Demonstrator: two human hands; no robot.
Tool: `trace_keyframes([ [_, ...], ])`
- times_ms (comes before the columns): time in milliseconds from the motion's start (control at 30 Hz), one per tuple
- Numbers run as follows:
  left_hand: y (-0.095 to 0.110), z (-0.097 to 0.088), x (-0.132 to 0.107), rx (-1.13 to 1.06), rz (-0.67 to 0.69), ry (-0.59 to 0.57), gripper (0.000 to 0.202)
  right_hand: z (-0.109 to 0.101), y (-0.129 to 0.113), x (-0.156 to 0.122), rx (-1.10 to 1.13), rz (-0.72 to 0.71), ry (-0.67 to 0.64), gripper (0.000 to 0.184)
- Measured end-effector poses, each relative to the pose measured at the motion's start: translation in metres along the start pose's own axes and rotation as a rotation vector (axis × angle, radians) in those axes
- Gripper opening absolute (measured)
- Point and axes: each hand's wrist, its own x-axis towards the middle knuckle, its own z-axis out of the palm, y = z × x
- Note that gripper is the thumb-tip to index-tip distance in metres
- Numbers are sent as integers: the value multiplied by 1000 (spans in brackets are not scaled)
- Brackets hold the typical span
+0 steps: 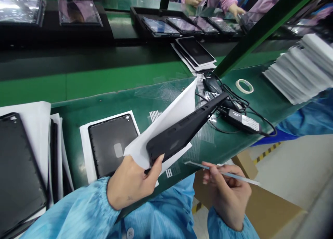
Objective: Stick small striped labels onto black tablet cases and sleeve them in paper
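Observation:
My left hand is closed on the lower end of a black tablet back cover, thumb on its near face. The cover is tilted up off the green bench, with a white paper sheet behind it, also in my grip. Between the thumb and fingers of my right hand is a thin pale stick-like tool with a small bent tip pointing left; its exact kind is unclear. Beneath and left of the raised cover, another black back cover lies on white paper, its inner side showing a pale rectangle.
Stacked covers and paper stand at the left. Cables and a black scanner, a tape roll and a white stack lie right. A green post slants across. Beyond, co-workers' hands work near trayed tablets.

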Motion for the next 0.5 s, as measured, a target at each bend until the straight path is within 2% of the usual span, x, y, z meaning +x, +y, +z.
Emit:
trace_keyframes([
  [100, 0, -4, -2, 77, 83, 16, 22, 11, 7, 6, -8, -27, 84, 19],
  [233, -5, -4, -9, 129, 177, 3, 21, 24, 14, 9, -34, -3, 87, 19],
  [500, -7, 8, -22, 115, 125, 28, 24, 27, 10, 14, -89, 54, 66, 19],
])
